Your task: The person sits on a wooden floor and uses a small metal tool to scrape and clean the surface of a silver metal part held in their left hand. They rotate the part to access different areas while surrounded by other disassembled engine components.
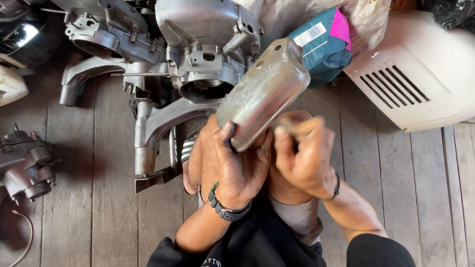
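The left hand (241, 165) is closed around the lower end of a metal cover (263, 92), thumb across its face, holding it tilted above the person's knees and just in front of the engine (208, 54). The right hand (303, 155) is curled into a loose fist beside the cover's lower edge, pinching something small that is too blurred to tell. A teal package (324, 47) and a white vented panel (415, 79) lie on the plank floor (99, 198) beyond.
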